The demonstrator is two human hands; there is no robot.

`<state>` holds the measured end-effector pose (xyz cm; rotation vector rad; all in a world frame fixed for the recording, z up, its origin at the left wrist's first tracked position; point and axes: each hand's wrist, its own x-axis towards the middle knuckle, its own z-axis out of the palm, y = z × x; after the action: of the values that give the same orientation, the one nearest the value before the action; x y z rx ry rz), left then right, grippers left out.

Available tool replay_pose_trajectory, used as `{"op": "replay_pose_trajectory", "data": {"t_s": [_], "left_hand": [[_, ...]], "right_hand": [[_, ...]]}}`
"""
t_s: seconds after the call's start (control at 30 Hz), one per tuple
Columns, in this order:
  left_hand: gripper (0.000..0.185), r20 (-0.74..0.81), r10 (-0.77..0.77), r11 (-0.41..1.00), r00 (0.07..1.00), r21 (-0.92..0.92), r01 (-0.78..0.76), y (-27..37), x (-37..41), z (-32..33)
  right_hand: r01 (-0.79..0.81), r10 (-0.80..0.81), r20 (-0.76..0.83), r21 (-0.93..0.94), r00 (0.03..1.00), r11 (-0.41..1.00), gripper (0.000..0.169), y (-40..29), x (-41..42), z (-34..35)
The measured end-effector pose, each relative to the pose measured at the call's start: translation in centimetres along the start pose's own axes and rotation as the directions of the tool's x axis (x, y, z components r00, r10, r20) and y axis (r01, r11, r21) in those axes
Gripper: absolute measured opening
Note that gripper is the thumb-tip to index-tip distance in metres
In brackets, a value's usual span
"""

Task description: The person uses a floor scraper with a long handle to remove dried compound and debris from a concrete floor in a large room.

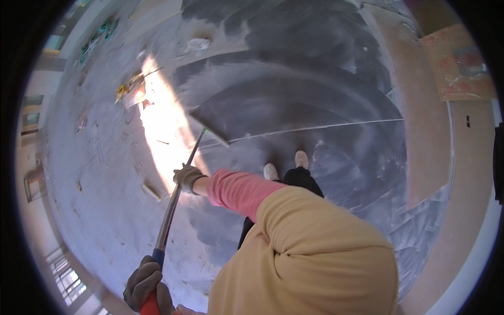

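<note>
My right hand [189, 178], in a grey-brown work glove, grips the metal shaft [168, 216] of a long-handled floor sweeping tool partway along its length. Lower left, my gloved left hand [147, 285] is closed around the red and blue grip [158, 256] at the handle's end. The tool's wide, thin head [217, 136] rests on the concrete floor, at the border between dusty and darker floor. Whether it is a broom or a squeegee I cannot tell. A green fitting [205, 130] joins shaft and head.
Bright sunlight [161, 130] falls across the dusty floor on the left. Debris with yellow pieces [123, 91], a crumpled white scrap [199, 45] and a short strip [151, 192] lie there. Boards [425, 149] and a taped cardboard sheet [458, 65] line the right side. My shoes [301, 159] stand on darker floor.
</note>
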<state>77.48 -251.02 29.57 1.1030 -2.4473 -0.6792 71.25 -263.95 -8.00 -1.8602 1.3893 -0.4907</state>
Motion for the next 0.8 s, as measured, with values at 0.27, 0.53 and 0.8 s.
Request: {"op": "replay_pose_trajectory", "data": {"t_s": [0.27, 0.53, 0.8], "left_hand": [[0.016, -0.024, 0.208, 0.914, 0.978, -0.352, -0.203, -6.9, 3.3, 0.1], [0.031, 0.524, 0.537, 0.656, 0.661, -0.752, 0.063, 3.6, 21.6, 28.4], [0.023, 0.393, 0.857, 0.437, 0.334, -0.897, -0.066, 26.6, 26.6, 51.4]], "right_hand": [[-0.353, 0.327, -0.205, -0.104, 0.922, 0.930, 0.016, 7.8, -11.5, -11.9], [-0.879, 0.853, -0.500, 0.325, 0.153, 0.348, 0.018, 28.0, -45.4, -15.9], [-0.833, 0.859, -0.358, 0.538, -0.367, -0.132, 0.027, 37.9, -67.3, -16.0]]}}
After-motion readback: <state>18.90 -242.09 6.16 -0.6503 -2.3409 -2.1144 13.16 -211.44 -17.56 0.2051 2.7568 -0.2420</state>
